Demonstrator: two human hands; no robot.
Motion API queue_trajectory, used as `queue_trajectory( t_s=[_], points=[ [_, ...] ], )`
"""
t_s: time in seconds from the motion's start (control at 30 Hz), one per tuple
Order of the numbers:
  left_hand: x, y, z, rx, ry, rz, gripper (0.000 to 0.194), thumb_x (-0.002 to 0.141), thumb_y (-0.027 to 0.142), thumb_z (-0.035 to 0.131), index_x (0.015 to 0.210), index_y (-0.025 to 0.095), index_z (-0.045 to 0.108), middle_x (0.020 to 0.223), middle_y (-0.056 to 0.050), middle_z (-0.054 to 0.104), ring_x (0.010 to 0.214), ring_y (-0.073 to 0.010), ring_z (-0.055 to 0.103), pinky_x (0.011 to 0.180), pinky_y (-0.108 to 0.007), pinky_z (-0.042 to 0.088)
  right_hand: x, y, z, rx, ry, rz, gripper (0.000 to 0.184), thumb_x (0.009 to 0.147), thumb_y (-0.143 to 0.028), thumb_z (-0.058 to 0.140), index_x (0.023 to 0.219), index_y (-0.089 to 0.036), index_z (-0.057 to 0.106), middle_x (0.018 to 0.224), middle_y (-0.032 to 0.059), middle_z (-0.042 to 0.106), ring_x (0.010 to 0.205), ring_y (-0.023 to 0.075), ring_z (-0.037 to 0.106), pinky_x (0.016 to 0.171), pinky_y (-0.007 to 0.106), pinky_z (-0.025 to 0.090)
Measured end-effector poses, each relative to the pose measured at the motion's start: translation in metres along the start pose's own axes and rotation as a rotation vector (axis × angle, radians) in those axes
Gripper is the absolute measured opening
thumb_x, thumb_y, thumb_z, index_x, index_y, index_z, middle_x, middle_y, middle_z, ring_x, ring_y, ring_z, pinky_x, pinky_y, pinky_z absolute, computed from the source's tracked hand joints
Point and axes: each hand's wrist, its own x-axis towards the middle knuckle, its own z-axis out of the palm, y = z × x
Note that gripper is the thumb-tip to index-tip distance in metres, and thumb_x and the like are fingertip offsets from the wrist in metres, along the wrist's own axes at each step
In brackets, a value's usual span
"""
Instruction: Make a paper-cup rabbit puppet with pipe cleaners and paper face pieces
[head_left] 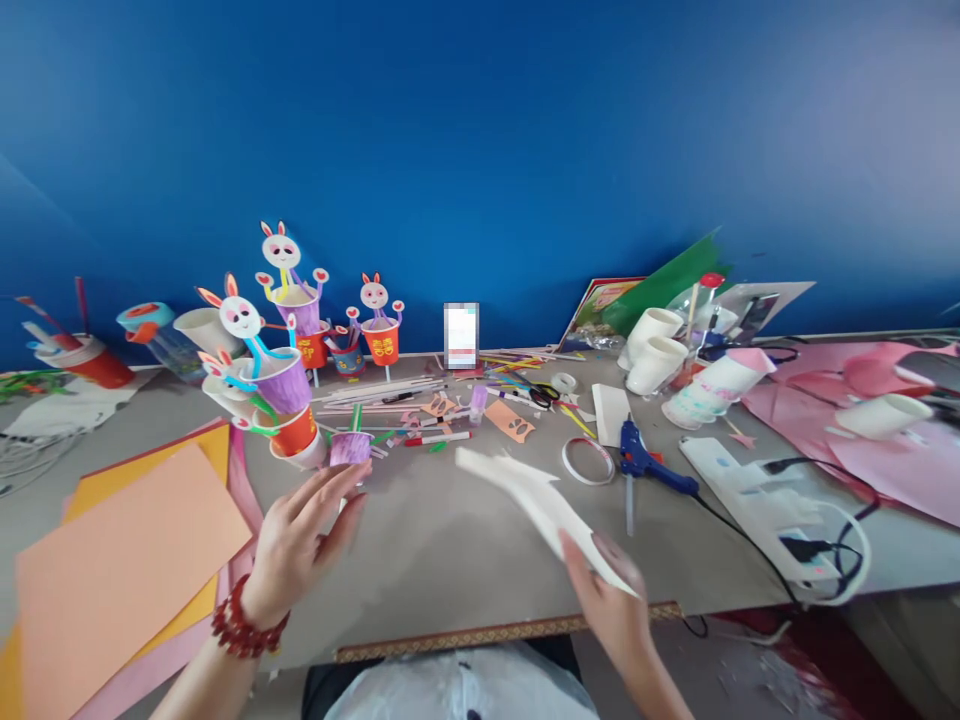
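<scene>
My right hand [611,590] grips a piece of white paper [529,490], bent and slightly blurred, held above the table's front part. My left hand [304,535], with a red bead bracelet at the wrist, has its fingers stretched out and the thumb apart. Just beyond those fingertips stands a small purple cup [350,447] with green strips in it; whether they touch it I cannot tell. Left of it, a rabbit figure [281,380] rises from stacked purple and red cups. A blue glue gun [652,460] lies to the right of the paper.
Coloured paper sheets [135,560] lie at left. A tape roll [589,461], scissors [544,393], markers [439,438] and paper scraps cover the middle. A power strip [757,510] with cables, white cups [652,365] and pink paper [817,400] are at right. A phone [461,335] stands at the back.
</scene>
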Motion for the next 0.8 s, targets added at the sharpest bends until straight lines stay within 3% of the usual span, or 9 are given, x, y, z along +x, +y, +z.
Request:
queue_trajectory(
  t_s=[0.1,0.13,0.23,0.37,0.43,0.5,0.6,0.7,0.8],
  points=[
    [-0.003,-0.002,-0.002,-0.007,0.009,-0.004,0.041,0.091,0.013,0.056,0.13,0.024,0.055,0.112,-0.008,0.071,0.102,-0.0216,0.069,0.089,-0.033,0.056,0.002,0.008,-0.012,0.149,-0.38,-0.064,0.033,0.092,-0.047,0.055,0.087,-0.024,0.077,0.074,0.0037,0.076,0.064,0.0216,0.071,0.06,0.026,0.059],
    [-0.004,-0.003,-0.002,-0.01,-0.008,-0.001,0.039,0.091,0.013,0.056,0.128,0.024,0.056,0.114,-0.009,0.07,0.104,-0.0218,0.068,0.09,-0.034,0.055,0.003,0.012,-0.017,0.205,-0.433,-0.029,0.034,0.088,-0.053,0.059,0.091,-0.024,0.078,0.078,0.0036,0.078,0.068,0.0229,0.073,0.062,0.027,0.061],
    [-0.006,-0.004,-0.003,-0.018,-0.022,0.001,0.038,0.09,0.01,0.056,0.125,0.023,0.058,0.118,-0.009,0.069,0.107,-0.0224,0.066,0.094,-0.037,0.054,0.007,0.025,-0.029,0.223,-0.194,0.236,0.05,0.093,-0.058,0.047,0.094,-0.02,0.079,0.085,0.0082,0.079,0.078,0.0267,0.075,0.069,0.034,0.063],
    [-0.005,-0.004,-0.002,-0.028,-0.066,0.008,0.031,0.089,0.009,0.057,0.116,0.023,0.063,0.117,-0.008,0.069,0.108,-0.023,0.065,0.095,-0.039,0.053,0.016,0.041,-0.042,0.286,-0.388,0.247,0.045,0.081,-0.056,0.067,0.102,-0.017,0.078,0.096,0.0121,0.079,0.088,0.03,0.075,0.078,0.04,0.063],
    [-0.005,-0.004,-0.001,-0.038,-0.087,0.02,0.029,0.089,0.009,0.057,0.112,0.024,0.064,0.113,-0.007,0.07,0.106,-0.0226,0.066,0.095,-0.04,0.052,0.023,0.044,-0.047,0.266,-0.292,0.283,0.049,0.09,-0.058,0.052,0.091,-0.017,0.079,0.087,0.0126,0.079,0.08,0.0282,0.076,0.071,0.037,0.064],
    [-0.006,-0.003,0.001,-0.04,-0.085,0.006,0.031,0.089,0.01,0.057,0.117,0.024,0.062,0.112,-0.007,0.071,0.106,-0.0223,0.066,0.097,-0.041,0.052,0.031,0.04,-0.049,0.132,-0.236,0.218,0.043,0.087,-0.055,0.058,0.087,-0.017,0.079,0.081,0.0116,0.078,0.078,0.0285,0.075,0.07,0.036,0.063],
    [-0.006,0.001,0.002,-0.036,-0.072,-0.026,0.043,0.09,0.011,0.056,0.131,0.024,0.054,0.125,-0.01,0.065,0.115,-0.0237,0.062,0.099,-0.041,0.051,0.045,0.029,-0.044,0.008,-0.25,-0.054,0.029,0.094,-0.037,0.054,0.099,-0.02,0.077,0.093,0.0101,0.078,0.086,0.0258,0.073,0.074,0.033,0.061],
    [-0.002,0.008,0.002,-0.078,0.02,-0.071,0.049,0.091,0.01,0.054,0.138,0.024,0.049,0.137,-0.011,0.057,0.127,-0.0255,0.054,0.105,-0.043,0.048,0.06,0.023,-0.032,-0.034,-0.356,-0.355,0.036,0.097,-0.02,0.044,0.121,-0.024,0.069,0.116,0.01,0.072,0.105,0.0249,0.067,0.088,0.036,0.056],
    [0.003,0.014,0.008,-0.157,0.046,-0.131,0.044,0.094,0.01,0.048,0.136,0.024,0.051,0.136,-0.01,0.057,0.128,-0.0238,0.053,0.106,-0.042,0.047,0.07,0.033,-0.015,-0.154,-0.463,-0.49,0.04,0.095,-0.02,0.047,0.13,-0.03,0.063,0.129,0.006,0.067,0.117,0.0258,0.061,0.1,0.043,0.05]
  ],
)
